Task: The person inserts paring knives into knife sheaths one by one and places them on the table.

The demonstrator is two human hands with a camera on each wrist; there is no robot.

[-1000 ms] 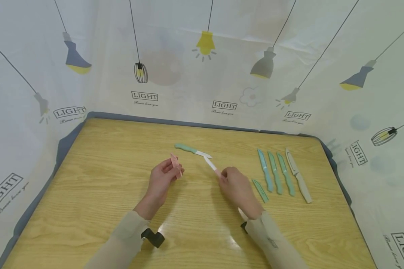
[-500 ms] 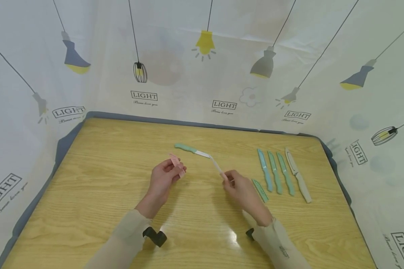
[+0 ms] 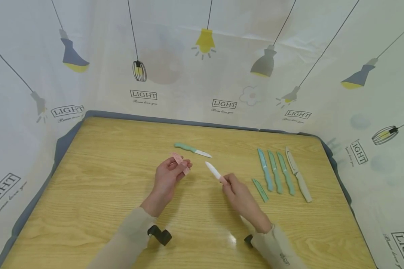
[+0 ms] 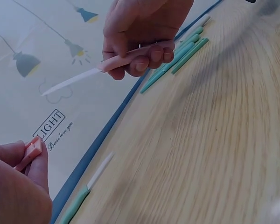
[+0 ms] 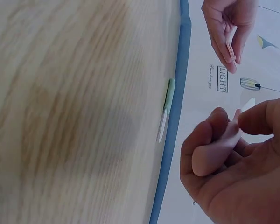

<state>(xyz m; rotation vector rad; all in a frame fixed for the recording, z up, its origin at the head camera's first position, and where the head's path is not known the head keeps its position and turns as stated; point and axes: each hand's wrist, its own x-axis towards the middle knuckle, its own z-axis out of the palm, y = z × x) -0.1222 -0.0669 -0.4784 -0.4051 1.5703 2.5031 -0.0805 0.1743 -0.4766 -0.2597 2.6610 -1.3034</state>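
Observation:
My left hand [image 3: 166, 179] pinches a pink blade sheath [image 3: 181, 163] between thumb and fingers, above the table. The sheath's open end shows in the left wrist view [image 4: 33, 148]. A pink-handled knife [image 3: 214, 172] with a bare white blade is in my right hand [image 3: 240, 198]; the fingers wrap its handle [image 5: 218, 150]. Its blade points up and left, towards the sheath, with a gap between them. Beyond both hands lies a green-handled knife [image 3: 186, 147] with its white blade bare.
To the right lie a loose green sheath [image 3: 260, 190], a sheathed blue knife [image 3: 265, 170], two sheathed green knives [image 3: 275, 172] and a sheathed cream knife [image 3: 298, 174]. The wooden table [image 3: 114, 149] meets a printed curtain [image 3: 181, 74] along its back and sides.
The right hand has drawn slightly right and down, turning the pink knife so its blade sits apart from the green knife in view. The left hand has shifted a little right with the sheath.

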